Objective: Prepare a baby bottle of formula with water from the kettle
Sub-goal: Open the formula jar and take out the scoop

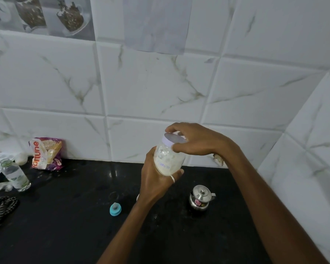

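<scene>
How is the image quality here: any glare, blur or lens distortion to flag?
Head view: the wide-angle lens bows the grout lines of the wall tiles; a small glare spot sits on the black counter; lighting is dim and even; the jar is soft, its label unreadable.

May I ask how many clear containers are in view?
2: the powder jar in the left hand, right hand on its lid; an uncapped bottle at the counter's left. Others may be hidden.
</scene>
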